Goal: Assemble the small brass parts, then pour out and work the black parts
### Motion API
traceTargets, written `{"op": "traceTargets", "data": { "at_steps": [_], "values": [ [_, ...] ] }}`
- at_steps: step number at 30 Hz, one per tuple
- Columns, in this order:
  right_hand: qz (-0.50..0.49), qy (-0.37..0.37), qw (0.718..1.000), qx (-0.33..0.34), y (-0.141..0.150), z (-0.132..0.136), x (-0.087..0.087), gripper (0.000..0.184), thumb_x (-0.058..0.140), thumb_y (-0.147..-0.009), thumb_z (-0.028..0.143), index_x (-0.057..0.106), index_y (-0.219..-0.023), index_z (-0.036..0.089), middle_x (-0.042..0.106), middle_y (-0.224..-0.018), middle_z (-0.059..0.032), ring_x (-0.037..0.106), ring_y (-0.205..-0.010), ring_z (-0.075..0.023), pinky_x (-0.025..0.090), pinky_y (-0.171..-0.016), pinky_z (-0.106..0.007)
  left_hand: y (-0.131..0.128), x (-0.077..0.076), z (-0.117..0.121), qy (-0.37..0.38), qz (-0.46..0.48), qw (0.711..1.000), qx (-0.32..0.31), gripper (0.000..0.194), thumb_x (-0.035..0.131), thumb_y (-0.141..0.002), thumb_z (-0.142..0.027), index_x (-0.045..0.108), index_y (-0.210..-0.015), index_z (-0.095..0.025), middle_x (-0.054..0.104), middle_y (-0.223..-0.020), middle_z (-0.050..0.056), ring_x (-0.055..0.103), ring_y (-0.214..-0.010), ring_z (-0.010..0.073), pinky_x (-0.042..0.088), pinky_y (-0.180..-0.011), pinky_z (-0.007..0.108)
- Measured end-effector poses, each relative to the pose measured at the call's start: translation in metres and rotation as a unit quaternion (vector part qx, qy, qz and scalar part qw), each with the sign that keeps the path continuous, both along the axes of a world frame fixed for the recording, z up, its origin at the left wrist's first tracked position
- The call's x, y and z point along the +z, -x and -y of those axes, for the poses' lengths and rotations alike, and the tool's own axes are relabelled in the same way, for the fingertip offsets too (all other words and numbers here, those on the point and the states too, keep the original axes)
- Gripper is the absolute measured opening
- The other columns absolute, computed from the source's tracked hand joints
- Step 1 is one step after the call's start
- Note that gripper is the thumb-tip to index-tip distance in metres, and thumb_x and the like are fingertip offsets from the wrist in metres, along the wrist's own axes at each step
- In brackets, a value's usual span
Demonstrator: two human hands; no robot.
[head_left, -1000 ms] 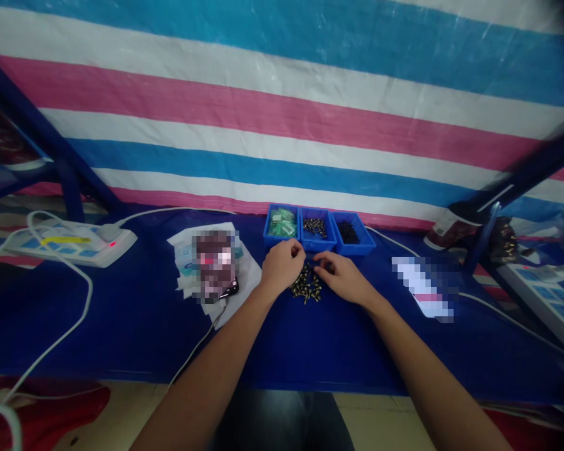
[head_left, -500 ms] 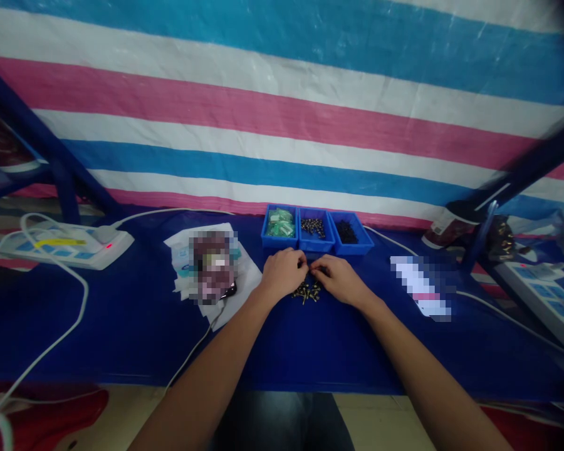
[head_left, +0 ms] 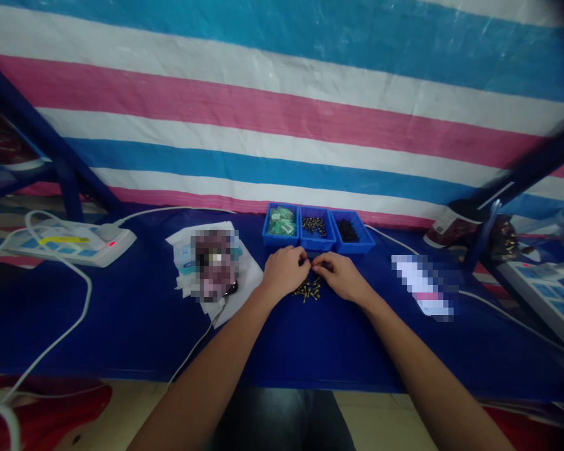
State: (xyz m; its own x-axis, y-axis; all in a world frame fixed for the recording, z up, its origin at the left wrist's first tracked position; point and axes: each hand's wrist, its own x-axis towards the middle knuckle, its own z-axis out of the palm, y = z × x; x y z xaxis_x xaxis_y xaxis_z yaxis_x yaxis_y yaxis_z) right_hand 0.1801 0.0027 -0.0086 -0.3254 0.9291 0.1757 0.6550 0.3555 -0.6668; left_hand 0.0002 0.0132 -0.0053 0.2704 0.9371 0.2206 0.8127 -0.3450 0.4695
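Observation:
My left hand (head_left: 287, 269) and my right hand (head_left: 337, 273) are close together over the blue table, fingertips nearly meeting. Both are closed in a pinch, and whatever they hold is too small or hidden to name. Just below the fingertips lies a loose pile of small brass-coloured, screw-like parts (head_left: 310, 290), partly covered by my left hand. Behind my hands stand three blue bins in a row: the left bin (head_left: 281, 240) has clear-green small pieces, the middle bin (head_left: 318, 243) small metal parts, and the right bin (head_left: 357, 247) small black parts.
To the left, a blurred-out item lies on white paper (head_left: 249, 279) with a cable. A power strip (head_left: 122, 241) sits at far left, another (head_left: 536, 294) at far right. A phone-like blurred object (head_left: 418, 285) lies right. A dark cup (head_left: 444, 225) stands by the frame post.
The view has shifted very slightly. My hands keep their pinched pose over the pile, with only small finger movement; the bins and parts stay in place.

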Motion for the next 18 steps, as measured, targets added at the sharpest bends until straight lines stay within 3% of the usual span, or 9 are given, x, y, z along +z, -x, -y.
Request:
{"op": "traceTargets", "data": {
  "at_steps": [4,8,14,18],
  "values": [
    [-0.072,0.032,0.997,-0.014,-0.001,0.000,0.002,0.017,0.058,-0.088,0.027,0.070,-0.099,0.024,0.072,-0.093,-0.0027,0.066,-0.084,-0.0204,0.048,-0.077,-0.034,-0.001,0.005,0.001,-0.022,0.012,1.000,-0.001,0.016,0.054,-0.089,-0.030,0.068,-0.092,-0.022,0.067,-0.091,0.006,0.061,-0.085,0.0222,0.044,-0.073,0.033],
    [-0.151,0.034,0.988,-0.017,0.000,-0.001,0.005,0.018,0.057,-0.089,0.030,0.069,-0.101,0.023,0.072,-0.096,-0.0031,0.066,-0.087,-0.0203,0.049,-0.081,-0.035,-0.004,0.012,0.002,-0.043,0.022,0.998,-0.029,0.034,0.043,-0.097,-0.039,0.067,-0.082,-0.020,0.065,-0.084,0.006,0.060,-0.084,0.0214,0.044,-0.077,0.035],
    [-0.177,0.019,0.983,-0.034,0.003,0.002,0.009,0.020,0.064,-0.084,0.035,0.063,-0.099,0.021,0.066,-0.083,-0.0018,0.058,-0.065,-0.0152,0.045,-0.061,-0.029,-0.006,0.015,0.002,-0.053,0.075,0.993,-0.071,0.035,0.042,-0.098,-0.037,0.065,-0.078,-0.019,0.063,-0.080,0.005,0.058,-0.079,0.0183,0.042,-0.074,0.032],
    [-0.182,0.007,0.982,-0.040,0.004,0.004,0.011,0.019,0.065,-0.080,0.027,0.061,-0.097,0.020,0.063,-0.080,-0.0006,0.054,-0.062,-0.0134,0.042,-0.059,-0.027,-0.007,0.016,0.003,-0.042,0.108,0.989,-0.091,0.029,0.047,-0.096,-0.036,0.067,-0.082,-0.019,0.063,-0.079,0.004,0.058,-0.077,0.0170,0.042,-0.071,0.030]
  ]
}}
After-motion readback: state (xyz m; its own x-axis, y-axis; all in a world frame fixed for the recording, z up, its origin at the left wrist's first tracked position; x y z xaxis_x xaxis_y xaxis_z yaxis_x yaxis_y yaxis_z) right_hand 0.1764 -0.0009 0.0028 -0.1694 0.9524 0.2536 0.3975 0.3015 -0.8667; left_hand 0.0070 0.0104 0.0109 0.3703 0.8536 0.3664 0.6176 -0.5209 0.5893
